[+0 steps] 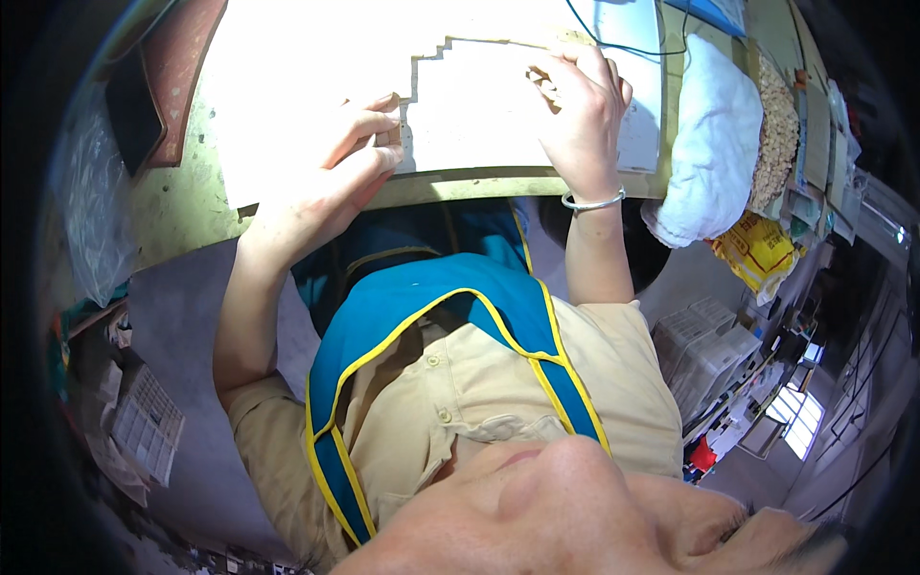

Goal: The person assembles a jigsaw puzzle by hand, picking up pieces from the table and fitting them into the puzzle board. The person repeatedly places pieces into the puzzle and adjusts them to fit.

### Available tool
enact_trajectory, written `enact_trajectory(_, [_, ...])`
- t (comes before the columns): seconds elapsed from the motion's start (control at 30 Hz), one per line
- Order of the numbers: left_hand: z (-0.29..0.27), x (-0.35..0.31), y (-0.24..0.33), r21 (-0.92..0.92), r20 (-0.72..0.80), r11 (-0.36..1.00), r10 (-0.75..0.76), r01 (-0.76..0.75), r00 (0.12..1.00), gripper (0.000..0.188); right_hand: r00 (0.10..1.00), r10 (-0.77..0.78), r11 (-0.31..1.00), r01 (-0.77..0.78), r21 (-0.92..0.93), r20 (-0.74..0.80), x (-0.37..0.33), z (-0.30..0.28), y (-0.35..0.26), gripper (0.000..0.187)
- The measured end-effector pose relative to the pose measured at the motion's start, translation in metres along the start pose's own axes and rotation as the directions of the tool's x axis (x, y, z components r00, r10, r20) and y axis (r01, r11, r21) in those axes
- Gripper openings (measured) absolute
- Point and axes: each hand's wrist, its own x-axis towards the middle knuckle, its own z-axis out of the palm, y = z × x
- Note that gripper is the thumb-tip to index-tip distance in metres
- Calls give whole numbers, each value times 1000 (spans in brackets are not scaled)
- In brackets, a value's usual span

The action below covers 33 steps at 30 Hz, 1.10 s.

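Observation:
On a bright white board [498, 125], small thin brown pieces [415, 77] form a stepped line that climbs from near my left hand and then runs rightward. My left hand [350, 153] is at the lower end of this line, thumb and fingers closed around a small brown piece [395, 132]. My right hand [585, 96], with a bangle [592, 202] on its wrist, is curled at the right of the board. Small brown pieces [544, 84] show between its bent fingers; their exact kind cannot be made out. Glare washes out much of the board.
A rolled white cloth [707, 144] lies right of the board, beside a mass of small tan pieces [772, 134] and a yellow bag [757, 257]. A dark cable [623, 48] crosses the far right corner. At left lie a dark flat object [132, 110] and clear plastic [96, 201].

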Motion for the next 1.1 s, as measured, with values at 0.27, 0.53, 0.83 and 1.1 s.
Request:
enact_trajectory(0.27, [1,-4,-4,-65,40,998,-6,9,999,27,991,-101,989,90,117,87,-2,6,-41,23])
enact_trajectory(0.53, [2,-8,-3,-46,52,999,-26,29,998,31,983,-157,964,132,231,94,-6,24,-52,31])
enact_trajectory(0.83, [0,-3,-8,22,-13,997,72,-71,997,30,976,-211,952,192,237,58,-4,27,-56,19])
enact_trajectory(1.1, [-2,-1,-6,24,-30,997,74,-73,997,27,972,-230,938,209,276,47,0,33,-57,22])
